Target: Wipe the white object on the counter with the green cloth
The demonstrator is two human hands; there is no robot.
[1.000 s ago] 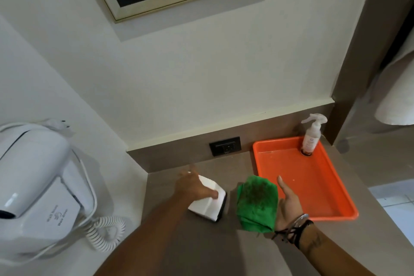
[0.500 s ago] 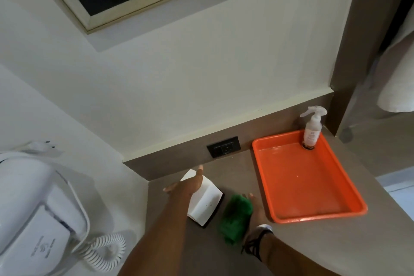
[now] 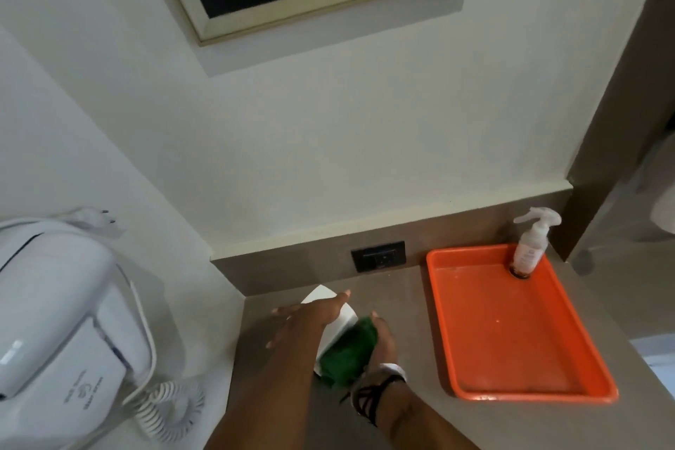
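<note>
Head view, left to right: a white wall-mounted hair dryer (image 3: 62, 307) with its coiled cord hangs at the far left, well apart from the work. Next comes the left hand (image 3: 310, 318), fingers spread wide and flat, palm down across the white object (image 3: 338, 325), pinning it to the brown counter (image 3: 420, 413). Half a second ago the green cloth (image 3: 349, 354) lay on the counter just beside that object — now the right hand (image 3: 381, 343) has closed around it and pushed it up onto the object's near-right part, so wiping looks to be underway rather than merely set up. Further right sits the orange tray (image 3: 591, 391), with a spray bottle (image 3: 529, 248) standing in its far corner. Much of the white object is hidden under the left hand and the cloth; only its far corner and a middle strip show, and whether the cloth presses firmly cannot be told.
</note>
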